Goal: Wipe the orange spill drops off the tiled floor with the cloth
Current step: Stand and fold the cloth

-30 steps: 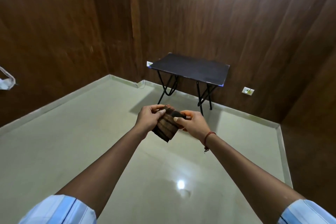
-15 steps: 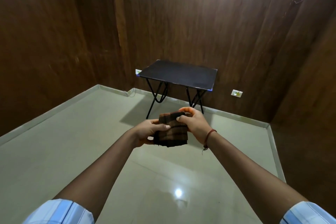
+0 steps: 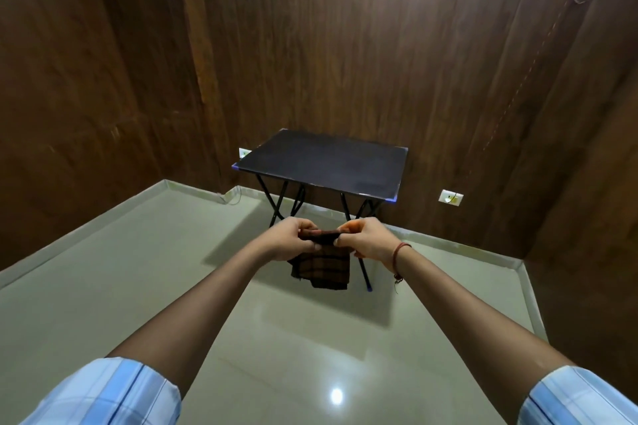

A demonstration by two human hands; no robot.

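Glossy pale floor below my hands, one ceiling-light glare spot near my right sleeve; no orange drops visible on the tiles in view. Dark wood panelling on the walls, white sockets low down. A black folding table stands just beyond my fingers, against the far wall. Versus half a second ago: both hands sit higher and closer to the table, and the cloth, then bunched between my palms, now hangs open. Left hand and right hand each pinch a top corner, fingers closed on it; the brown checked cloth droops beneath them, off the floor.
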